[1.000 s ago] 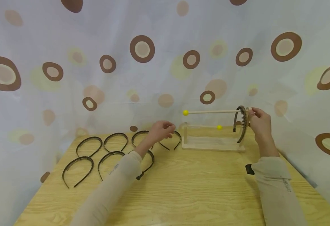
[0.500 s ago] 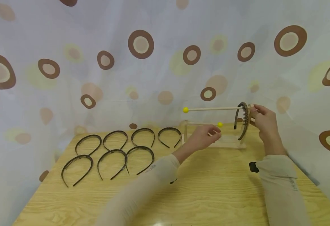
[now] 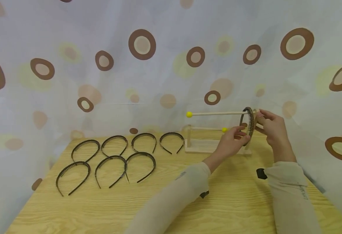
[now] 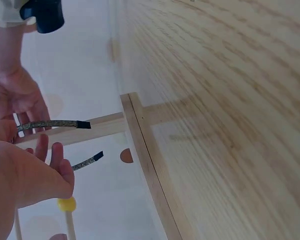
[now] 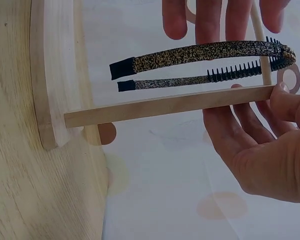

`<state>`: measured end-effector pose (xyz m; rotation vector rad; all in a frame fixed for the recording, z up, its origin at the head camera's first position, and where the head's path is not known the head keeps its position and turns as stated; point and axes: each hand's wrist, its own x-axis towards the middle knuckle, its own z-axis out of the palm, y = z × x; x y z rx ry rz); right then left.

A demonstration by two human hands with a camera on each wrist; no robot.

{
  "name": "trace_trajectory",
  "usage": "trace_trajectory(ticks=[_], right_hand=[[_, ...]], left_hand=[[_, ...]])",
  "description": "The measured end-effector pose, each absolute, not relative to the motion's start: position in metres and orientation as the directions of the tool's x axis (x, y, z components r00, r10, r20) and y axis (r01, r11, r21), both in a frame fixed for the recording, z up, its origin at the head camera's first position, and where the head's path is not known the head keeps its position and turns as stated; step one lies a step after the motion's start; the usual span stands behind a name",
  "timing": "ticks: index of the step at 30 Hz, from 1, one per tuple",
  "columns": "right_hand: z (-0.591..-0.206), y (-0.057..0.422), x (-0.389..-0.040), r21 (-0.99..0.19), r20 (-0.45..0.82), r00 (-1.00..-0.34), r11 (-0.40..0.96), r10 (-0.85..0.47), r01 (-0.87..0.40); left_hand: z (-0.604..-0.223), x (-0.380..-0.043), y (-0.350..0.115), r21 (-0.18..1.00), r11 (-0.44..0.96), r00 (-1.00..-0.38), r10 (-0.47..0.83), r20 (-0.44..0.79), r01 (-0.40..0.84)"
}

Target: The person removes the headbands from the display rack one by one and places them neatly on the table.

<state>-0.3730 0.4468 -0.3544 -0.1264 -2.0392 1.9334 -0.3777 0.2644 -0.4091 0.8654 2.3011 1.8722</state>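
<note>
A wooden rack [image 3: 201, 149] with two rods stands on the table, each rod tipped with a yellow ball. One dark toothed headband [image 3: 251, 122] hangs on the upper rod near the upright post [image 5: 165, 105]. My right hand [image 3: 273, 130] grips the top of that post, thumb at the rod's base and fingers behind. My left hand [image 3: 229, 143] reaches to the hanging headband, its fingers relaxed and overlapping the band. In the right wrist view its extended fingertips are right at the speckled band, whose black-tipped ends point down toward the base.
Several similar dark headbands lie in two rows on the left of the wooden table [image 3: 171, 201], one of them [image 3: 172, 135] close beside the rack. A spotted curtain [image 3: 159, 65] hangs behind the table and along its sides.
My left hand has moved right, from above the lying headbands across the rack's front to the hanging headband. The right hand stays at the post.
</note>
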Motion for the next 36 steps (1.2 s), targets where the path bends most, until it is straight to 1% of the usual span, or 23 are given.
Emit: trace_trajectory(ticks=[4,8,13,18,22,28,32,36], right_hand=[[-0.355,0.444,-0.373,-0.987,0.161,-0.954,0.037,0.254,-0.157],[-0.355,0.441,-0.373,-0.988,0.154,-0.959,0.020,0.237,-0.154],[-0.356,0.440,-0.374,-0.987,0.157,-0.960,0.077,0.231,-0.143],[-0.354,0.443,-0.375,-0.984,0.157,-0.962,0.114,0.225,-0.134],[-0.353,0.445,-0.375,-0.985,0.149,-0.962,0.121,0.230,-0.123],[-0.351,0.447,-0.373,-0.986,0.141,-0.961,0.124,0.240,-0.114],[-0.352,0.448,-0.371,-0.988,0.142,-0.960,0.090,0.243,-0.124],[-0.353,0.450,-0.369,-0.986,0.153,-0.958,0.100,0.244,-0.132]], left_hand=[[-0.409,-0.377,0.263,0.883,0.127,-0.808,0.477,0.346,0.453],[-0.408,-0.376,0.260,0.866,0.150,-0.795,0.494,0.352,0.476],[-0.407,-0.373,0.257,0.854,0.174,-0.792,0.499,0.353,0.490],[-0.404,-0.371,0.257,0.838,0.149,-0.810,0.389,0.439,0.525],[-0.401,-0.370,0.255,0.799,0.194,-0.808,0.312,0.499,0.569],[-0.397,-0.372,0.251,0.731,0.293,-0.787,0.252,0.563,0.616],[-0.395,-0.372,0.250,0.702,0.327,-0.774,0.223,0.593,0.632],[-0.391,-0.372,0.249,0.673,0.343,-0.752,0.213,0.623,0.655]])
